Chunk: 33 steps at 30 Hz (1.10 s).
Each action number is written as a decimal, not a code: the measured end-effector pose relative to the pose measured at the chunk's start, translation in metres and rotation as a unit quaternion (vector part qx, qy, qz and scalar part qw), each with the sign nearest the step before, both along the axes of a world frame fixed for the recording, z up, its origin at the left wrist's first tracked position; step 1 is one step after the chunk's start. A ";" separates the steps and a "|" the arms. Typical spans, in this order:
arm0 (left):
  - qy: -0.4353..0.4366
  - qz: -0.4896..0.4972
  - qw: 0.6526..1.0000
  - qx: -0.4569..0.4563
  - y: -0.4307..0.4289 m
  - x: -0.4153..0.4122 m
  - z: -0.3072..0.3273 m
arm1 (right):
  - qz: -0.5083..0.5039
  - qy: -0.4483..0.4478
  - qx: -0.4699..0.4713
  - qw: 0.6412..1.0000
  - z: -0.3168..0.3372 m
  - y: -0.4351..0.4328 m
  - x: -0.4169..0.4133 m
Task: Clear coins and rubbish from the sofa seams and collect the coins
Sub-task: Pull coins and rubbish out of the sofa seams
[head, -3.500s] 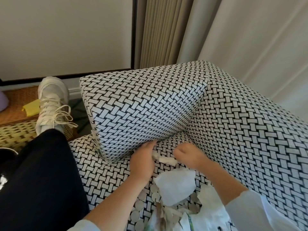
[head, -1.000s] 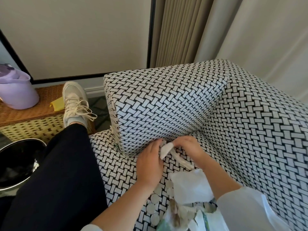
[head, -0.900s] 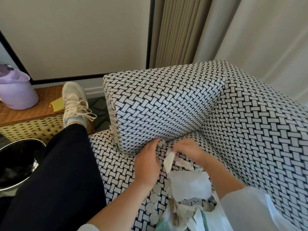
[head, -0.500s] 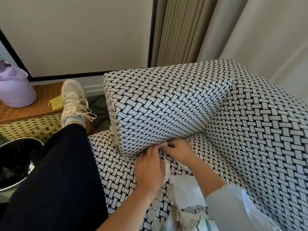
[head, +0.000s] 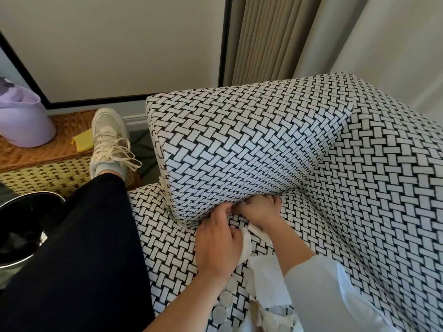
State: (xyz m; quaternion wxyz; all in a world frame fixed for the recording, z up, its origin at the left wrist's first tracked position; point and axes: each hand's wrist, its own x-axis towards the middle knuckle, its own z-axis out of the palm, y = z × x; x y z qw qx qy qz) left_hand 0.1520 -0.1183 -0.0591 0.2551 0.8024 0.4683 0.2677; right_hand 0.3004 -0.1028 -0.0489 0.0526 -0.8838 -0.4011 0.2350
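Nearest me, a cluster of silver coins [head: 226, 297] lies flat on the sofa seat [head: 167, 238], running toward the bottom edge beside my left forearm. Just right of them sits a heap of rubbish: a flat white paper sheet [head: 269, 279] over crumpled scraps [head: 262, 318], and it overlaps some of the coins. My white sleeve [head: 335, 298] covers the right forearm next to that heap.

Beyond, my 2 hands meet at the seam where the seat runs under the armrest block [head: 239, 152]. My left hand [head: 217, 243] lies back-up with its fingers curled. It grips a wad of white tissue [head: 246, 246] at its thumb side, and its forefinger tip is at the foot of the armrest. My right hand [head: 260, 210] is just beside it, knuckles up, fingertips pushed into the seam. They are hidden there, so I cannot tell whether they pinch anything.

To the left, my leg in black trousers [head: 72, 259] lies along the seat's edge, with a black bin [head: 26, 226] with a metal rim beside it. Farther off, my cream sneaker [head: 107, 140] is by a wicker chest [head: 48, 168] that carries a lilac container [head: 22, 118] and a small yellow thing [head: 84, 140]. The backrest [head: 383, 188] rises at the right, with curtains [head: 268, 39] behind.
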 end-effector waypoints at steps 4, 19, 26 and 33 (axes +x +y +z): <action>-0.010 0.002 1.000 -0.003 -0.001 0.000 0.002 | 0.019 0.030 0.037 0.999 0.000 -0.005 0.004; -0.114 0.011 0.991 -0.068 0.000 -0.004 0.002 | 0.078 0.248 0.080 0.962 0.037 -0.045 0.003; -0.049 0.018 0.999 0.004 0.000 -0.001 -0.001 | 0.043 0.334 0.088 0.938 0.065 -0.063 0.020; 0.097 -0.080 0.990 0.069 0.001 0.005 -0.004 | 0.100 0.060 0.047 0.992 0.036 -0.031 0.019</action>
